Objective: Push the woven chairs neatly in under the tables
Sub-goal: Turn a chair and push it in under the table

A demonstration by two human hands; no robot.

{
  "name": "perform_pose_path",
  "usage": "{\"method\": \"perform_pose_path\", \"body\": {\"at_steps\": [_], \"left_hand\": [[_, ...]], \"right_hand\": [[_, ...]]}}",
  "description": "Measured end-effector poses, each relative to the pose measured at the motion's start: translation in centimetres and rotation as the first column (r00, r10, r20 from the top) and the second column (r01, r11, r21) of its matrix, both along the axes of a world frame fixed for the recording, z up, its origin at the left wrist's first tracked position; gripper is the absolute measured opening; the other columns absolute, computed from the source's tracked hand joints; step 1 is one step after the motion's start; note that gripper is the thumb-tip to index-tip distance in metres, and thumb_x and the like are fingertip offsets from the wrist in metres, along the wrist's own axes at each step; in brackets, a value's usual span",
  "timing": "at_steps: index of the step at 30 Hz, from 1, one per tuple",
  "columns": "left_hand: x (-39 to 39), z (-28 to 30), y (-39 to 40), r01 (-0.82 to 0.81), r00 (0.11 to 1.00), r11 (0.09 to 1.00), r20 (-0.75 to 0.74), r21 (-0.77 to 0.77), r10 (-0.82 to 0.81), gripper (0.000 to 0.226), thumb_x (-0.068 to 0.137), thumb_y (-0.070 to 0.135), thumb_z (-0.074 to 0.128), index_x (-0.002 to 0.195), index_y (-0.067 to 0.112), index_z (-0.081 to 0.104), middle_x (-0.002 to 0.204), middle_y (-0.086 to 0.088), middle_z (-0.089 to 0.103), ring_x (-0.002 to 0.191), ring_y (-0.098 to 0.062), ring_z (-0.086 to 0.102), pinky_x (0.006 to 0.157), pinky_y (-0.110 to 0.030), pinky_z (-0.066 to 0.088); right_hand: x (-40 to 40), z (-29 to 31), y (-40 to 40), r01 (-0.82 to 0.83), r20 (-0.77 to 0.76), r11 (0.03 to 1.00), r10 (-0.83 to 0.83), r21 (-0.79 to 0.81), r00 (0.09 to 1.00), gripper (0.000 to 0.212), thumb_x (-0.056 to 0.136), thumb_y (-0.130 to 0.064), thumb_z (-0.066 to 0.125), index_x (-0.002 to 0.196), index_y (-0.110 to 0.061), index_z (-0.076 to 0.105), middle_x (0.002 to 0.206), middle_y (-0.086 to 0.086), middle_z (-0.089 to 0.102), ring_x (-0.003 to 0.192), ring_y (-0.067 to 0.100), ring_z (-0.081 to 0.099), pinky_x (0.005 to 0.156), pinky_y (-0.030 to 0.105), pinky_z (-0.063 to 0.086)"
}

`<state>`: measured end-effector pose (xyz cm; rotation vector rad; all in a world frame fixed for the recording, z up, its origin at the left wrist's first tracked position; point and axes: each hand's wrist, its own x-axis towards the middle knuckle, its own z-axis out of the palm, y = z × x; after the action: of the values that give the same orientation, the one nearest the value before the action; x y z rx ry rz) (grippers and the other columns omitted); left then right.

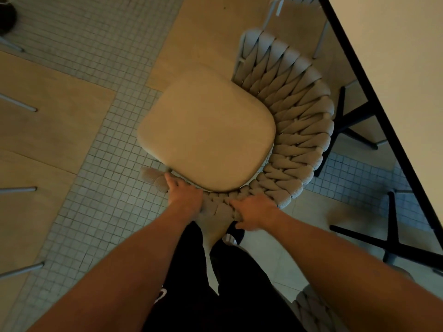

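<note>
Both hands are holding the curved backrest of a grey woven-rope chair (294,130) with a beige square seat cushion (206,130). The left hand (184,195) is gripping the woven band near its open end, fingers curled over the top edge. The right hand (254,214) is closing its grip on the band just beside it, thumb tucked under the outer side. The chair is standing on the floor of small grey mosaic tiles and tan wood panels (115,164), near the white black-edged surface (393,56) at the right, not under it. Black legs (345,118) of the surface's base are showing just behind the backrest.
</note>
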<state>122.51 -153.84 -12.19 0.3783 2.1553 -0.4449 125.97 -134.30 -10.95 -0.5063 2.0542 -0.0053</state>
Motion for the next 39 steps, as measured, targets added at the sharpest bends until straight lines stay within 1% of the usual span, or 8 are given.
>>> {"method": "perform_pose_path", "body": {"at_steps": [5,9,13,16,20,27,33,39], "left_hand": [[2.2,0.5,4.1,-0.035,0.999,0.989,0.016,0.146,0.032,0.032,0.091,0.027,0.059,0.123,0.024,0.058,0.124,-0.003,0.060,0.125,-0.035,0.048,0.113,-0.067,0.014],[4.0,1.0,7.7,-0.087,0.996,0.955,0.047,0.284,0.077,0.039,0.085,0.029,0.068,0.122,0.022,0.054,0.114,-0.002,0.062,0.110,-0.029,0.057,0.108,-0.056,0.029],[5.0,0.0,9.6,-0.143,0.987,0.929,-0.019,0.341,0.159,0.031,0.091,0.023,0.062,0.120,0.024,0.053,0.107,-0.001,0.065,0.102,-0.028,0.060,0.106,-0.056,0.028],[4.8,-0.3,9.4,-0.093,0.992,0.923,-0.049,0.374,0.120,0.031,0.093,0.018,0.057,0.123,0.026,0.056,0.109,-0.002,0.064,0.104,-0.029,0.060,0.100,-0.051,0.034],[4.3,0.0,8.8,-0.056,0.998,0.915,-0.008,0.400,0.064,0.036,0.095,0.019,0.056,0.130,0.027,0.055,0.116,-0.004,0.063,0.109,-0.031,0.059,0.095,-0.048,0.039],[3.3,0.3,5.5,0.113,0.993,0.907,-0.007,0.406,-0.121,0.034,0.101,0.028,0.049,0.135,0.026,0.051,0.120,-0.006,0.063,0.109,-0.030,0.061,0.074,-0.035,0.037],[1.5,1.0,0.5,0.198,0.971,0.926,0.067,0.321,-0.231,0.043,0.097,0.027,0.055,0.139,0.036,0.047,0.127,-0.003,0.061,0.114,-0.028,0.059,0.083,-0.039,0.046],[-1.2,0.9,-5.1,0.282,0.953,0.938,0.053,0.204,-0.298,0.045,0.097,0.028,0.054,0.139,0.044,0.045,0.132,0.000,0.057,0.122,-0.023,0.054,0.100,-0.041,0.041]], "right_hand": [[-1.8,0.8,4.3,-0.178,0.012,0.977,0.178,0.120,0.984,0.062,0.090,-0.057,0.067,0.141,-0.030,0.043,0.128,0.003,0.062,0.110,0.024,0.060,0.073,0.033,0.038],[-3.0,0.5,6.8,-0.205,0.013,0.966,0.205,0.155,0.979,0.075,0.089,-0.057,0.069,0.152,-0.038,0.033,0.137,-0.001,0.057,0.120,0.025,0.056,0.083,0.036,0.042],[-3.6,0.2,7.8,-0.244,0.022,0.938,0.246,0.248,0.969,0.058,0.088,-0.063,0.063,0.135,-0.033,0.046,0.111,-0.005,0.057,0.106,0.022,0.057,0.096,0.046,0.045],[-3.1,0.1,7.3,-0.183,-0.012,0.951,0.192,0.250,0.981,0.047,0.092,-0.062,0.058,0.127,-0.032,0.051,0.096,-0.006,0.045,0.097,0.022,0.050,0.096,0.048,0.043],[-2.7,0.9,6.9,-0.129,-0.047,0.959,0.145,0.253,0.988,0.045,0.094,-0.061,0.053,0.129,-0.033,0.051,0.099,-0.006,0.039,0.114,0.025,0.055,0.100,0.051,0.037],[-1.3,0.6,4.1,-0.027,-0.051,0.973,0.040,0.231,0.998,0.045,0.092,-0.055,0.056,0.130,-0.030,0.052,0.125,0.000,0.060,0.118,0.027,0.056,0.104,0.055,0.031],[-0.1,-0.3,-0.9,0.189,-0.019,0.970,-0.188,0.155,0.982,0.042,0.089,-0.041,0.060,0.128,-0.027,0.054,0.128,0.003,0.061,0.119,0.030,0.056,0.109,0.059,0.027],[0.1,-1.0,-7.0,0.315,0.022,0.947,-0.317,0.071,0.948,0.057,0.093,-0.058,0.058,0.137,-0.022,0.047,0.135,0.003,0.057,0.123,0.032,0.054,0.108,0.060,0.027]]}}
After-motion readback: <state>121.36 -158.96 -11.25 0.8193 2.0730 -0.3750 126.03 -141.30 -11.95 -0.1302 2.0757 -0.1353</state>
